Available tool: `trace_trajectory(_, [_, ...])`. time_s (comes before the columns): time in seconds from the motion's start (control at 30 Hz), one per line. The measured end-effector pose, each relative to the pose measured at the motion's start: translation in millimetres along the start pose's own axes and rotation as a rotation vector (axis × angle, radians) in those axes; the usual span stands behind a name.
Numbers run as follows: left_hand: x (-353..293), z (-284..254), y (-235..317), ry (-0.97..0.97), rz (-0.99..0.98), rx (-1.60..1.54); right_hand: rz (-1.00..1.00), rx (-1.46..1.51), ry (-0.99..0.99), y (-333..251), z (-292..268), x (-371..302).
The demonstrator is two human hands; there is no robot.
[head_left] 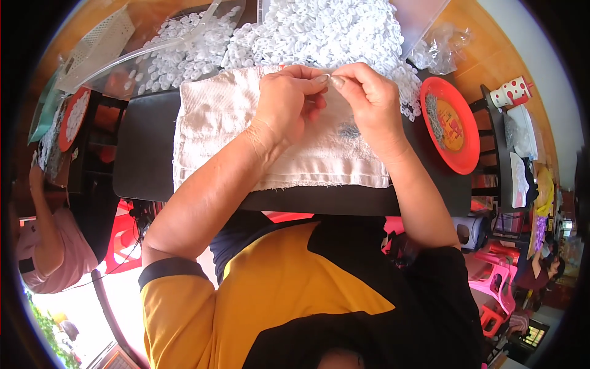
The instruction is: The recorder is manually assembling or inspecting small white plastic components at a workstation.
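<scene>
Over a cream towel [221, 123] my left hand [289, 101] and my right hand [372, 101] meet fingertip to fingertip. Both are closed in a pinch, thumbs against forefingers. Whatever sits between them is too small and covered to make out. Just beyond my fingers rises a large heap of small white plastic pieces [332, 31], many of them ring-like. A little cluster of thin grey metal bits [349, 130] lies on the towel beside my right wrist.
Right of the towel, a red plate [468, 147] holds more grey metal bits. Clear plastic bags [442, 49] lie at the far right. The black table [144, 147] ends near my body. At far left another person's arm [46, 215] reaches toward a red plate [75, 120] of white pieces.
</scene>
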State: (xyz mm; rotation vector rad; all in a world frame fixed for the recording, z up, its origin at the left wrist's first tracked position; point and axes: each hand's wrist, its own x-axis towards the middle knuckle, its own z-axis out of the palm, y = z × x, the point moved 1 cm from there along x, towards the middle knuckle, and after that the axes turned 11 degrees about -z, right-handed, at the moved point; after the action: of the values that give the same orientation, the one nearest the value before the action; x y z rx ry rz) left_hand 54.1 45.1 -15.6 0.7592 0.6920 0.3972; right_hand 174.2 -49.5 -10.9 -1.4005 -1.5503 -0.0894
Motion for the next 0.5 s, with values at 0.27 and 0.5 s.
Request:
trace_trajectory(0.27, [2,-3,-1,-0.035,0.006,0.018,-0.105,-0.144,-0.007,0,-14,4])
trace_trajectory(0.5, [-2,-3,3,-0.065,-0.016,0.123,-0.137,-0.133,-0.105,1,-13,3])
